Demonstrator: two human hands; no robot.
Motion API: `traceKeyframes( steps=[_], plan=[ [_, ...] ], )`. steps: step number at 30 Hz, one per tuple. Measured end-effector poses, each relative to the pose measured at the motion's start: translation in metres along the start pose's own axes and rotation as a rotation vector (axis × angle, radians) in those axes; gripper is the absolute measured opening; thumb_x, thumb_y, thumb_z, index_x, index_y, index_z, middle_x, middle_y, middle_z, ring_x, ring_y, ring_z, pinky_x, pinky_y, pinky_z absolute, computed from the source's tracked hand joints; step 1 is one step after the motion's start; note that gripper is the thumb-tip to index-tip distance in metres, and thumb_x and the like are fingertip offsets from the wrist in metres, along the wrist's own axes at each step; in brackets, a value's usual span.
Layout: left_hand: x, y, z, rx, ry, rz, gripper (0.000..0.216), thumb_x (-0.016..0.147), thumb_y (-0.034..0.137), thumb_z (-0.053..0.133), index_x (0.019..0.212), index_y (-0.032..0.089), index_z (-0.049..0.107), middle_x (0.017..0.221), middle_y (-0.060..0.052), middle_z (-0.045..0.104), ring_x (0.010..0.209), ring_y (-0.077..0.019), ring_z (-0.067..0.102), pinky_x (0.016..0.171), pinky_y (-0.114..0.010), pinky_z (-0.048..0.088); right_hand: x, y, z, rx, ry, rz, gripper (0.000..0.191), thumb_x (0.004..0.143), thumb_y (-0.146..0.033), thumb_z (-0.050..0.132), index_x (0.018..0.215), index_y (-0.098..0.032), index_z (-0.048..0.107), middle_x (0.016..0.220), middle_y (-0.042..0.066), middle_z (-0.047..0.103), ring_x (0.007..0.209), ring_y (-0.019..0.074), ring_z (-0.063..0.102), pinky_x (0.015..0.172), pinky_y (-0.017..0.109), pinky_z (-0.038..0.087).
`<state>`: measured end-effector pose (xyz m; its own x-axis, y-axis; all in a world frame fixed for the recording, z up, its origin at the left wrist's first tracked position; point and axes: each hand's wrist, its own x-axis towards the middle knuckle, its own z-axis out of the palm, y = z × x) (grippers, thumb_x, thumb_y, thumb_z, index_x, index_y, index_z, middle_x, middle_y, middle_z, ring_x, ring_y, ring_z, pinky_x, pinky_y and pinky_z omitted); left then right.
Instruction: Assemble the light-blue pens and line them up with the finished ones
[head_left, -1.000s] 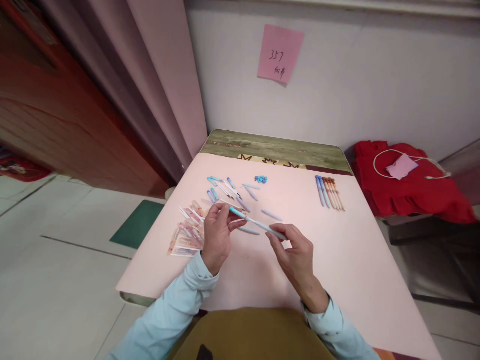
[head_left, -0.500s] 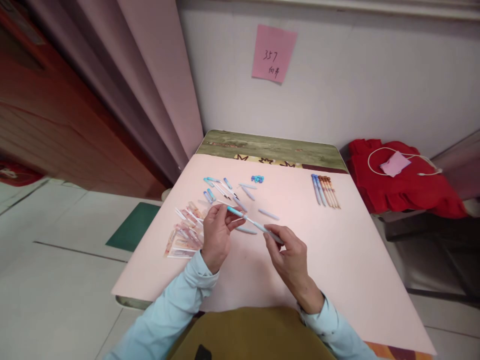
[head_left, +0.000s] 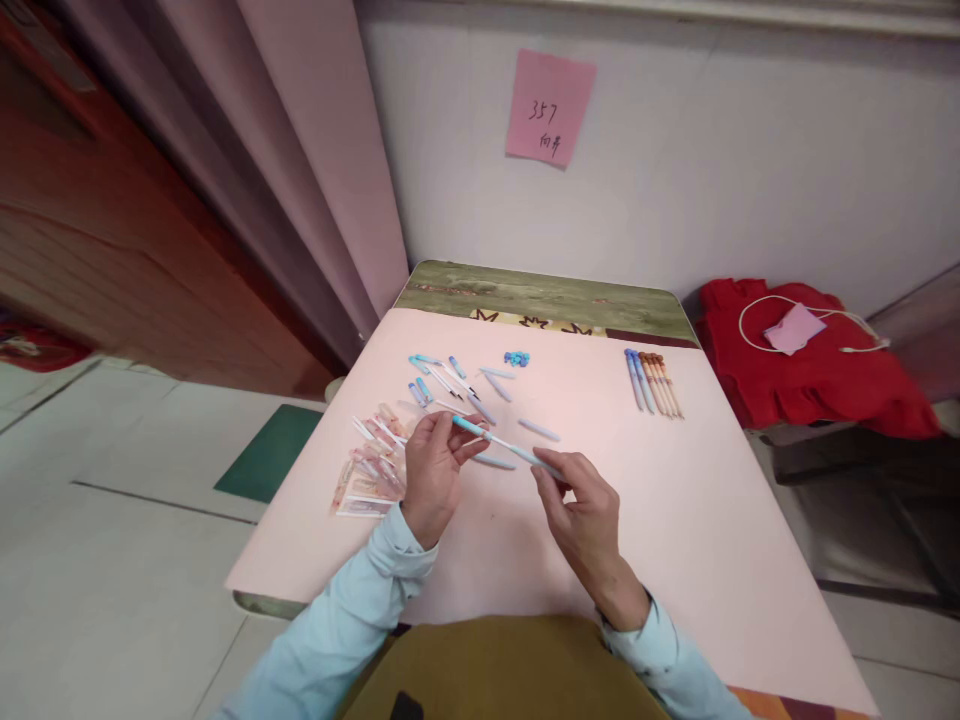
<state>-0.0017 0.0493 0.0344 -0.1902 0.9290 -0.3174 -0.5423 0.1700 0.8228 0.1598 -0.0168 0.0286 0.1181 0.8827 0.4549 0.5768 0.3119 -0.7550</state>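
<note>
Both of my hands hold one thin pale blue pen (head_left: 504, 444) just above the pink table (head_left: 697, 520). My left hand (head_left: 431, 470) pinches its teal end between thumb and fingers. My right hand (head_left: 581, 510) grips the other end with closed fingers. Loose blue pen parts (head_left: 461, 380) lie scattered just beyond my hands, with a small cluster of blue caps (head_left: 517, 358) further back. Clear wrappers (head_left: 371, 460) lie in a pile left of my left hand.
A neat row of assembled pens (head_left: 652, 382) lies at the table's far right. A green strip of tabletop (head_left: 547, 295) meets the wall, where a pink note (head_left: 550, 107) hangs. A red cloth (head_left: 817, 365) with a white cable lies to the right. A curtain (head_left: 300, 150) hangs at the left.
My hands and the pen have stayed nearly in place; my right hand's grip has shifted slightly along the pen. The view drifted a little.
</note>
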Motion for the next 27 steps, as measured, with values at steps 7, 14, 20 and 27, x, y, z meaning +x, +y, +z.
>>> traceKeyframes(
  steps=[7,14,20,27],
  plan=[
    [-0.0016,0.0004,-0.0009,0.019,-0.017,0.059,0.029,0.08,0.04,0.068,0.087,0.016,0.054,0.083,-0.008,0.073,0.07,-0.0183,0.071,0.059,-0.027,0.058,-0.0004,-0.0032,-0.0001,0.004,0.039,-0.049,0.021,0.088,-0.014,0.058,0.106,-0.02,0.067,0.086,0.005,0.066,0.07,0.0134,0.06,0.06,0.025,0.052],
    [-0.0006,-0.0024,-0.0025,-0.021,0.003,0.0,0.027,0.082,0.04,0.065,0.088,0.015,0.057,0.083,-0.009,0.073,0.071,-0.0178,0.07,0.058,-0.027,0.058,-0.0033,-0.0023,0.0013,-0.01,0.047,-0.077,0.022,0.088,-0.013,0.058,0.107,-0.021,0.067,0.088,0.005,0.067,0.072,0.0137,0.062,0.062,0.025,0.053],
    [-0.0019,-0.0024,-0.0033,-0.049,-0.037,-0.047,0.024,0.077,0.031,0.072,0.087,0.014,0.059,0.082,-0.008,0.072,0.073,-0.0182,0.07,0.061,-0.028,0.058,-0.0048,-0.0001,0.0007,-0.034,0.054,-0.083,0.021,0.088,-0.013,0.058,0.106,-0.02,0.067,0.087,0.005,0.067,0.071,0.0133,0.062,0.062,0.024,0.053],
    [-0.0077,-0.0058,-0.0016,-0.115,-0.076,-0.131,0.021,0.073,0.021,0.077,0.086,0.012,0.063,0.084,-0.006,0.072,0.074,-0.0135,0.068,0.07,-0.025,0.057,-0.0061,-0.0011,0.0009,-0.055,0.065,-0.102,0.017,0.088,-0.014,0.06,0.102,-0.02,0.067,0.084,0.004,0.068,0.067,0.0126,0.063,0.063,0.024,0.054]
  ],
)
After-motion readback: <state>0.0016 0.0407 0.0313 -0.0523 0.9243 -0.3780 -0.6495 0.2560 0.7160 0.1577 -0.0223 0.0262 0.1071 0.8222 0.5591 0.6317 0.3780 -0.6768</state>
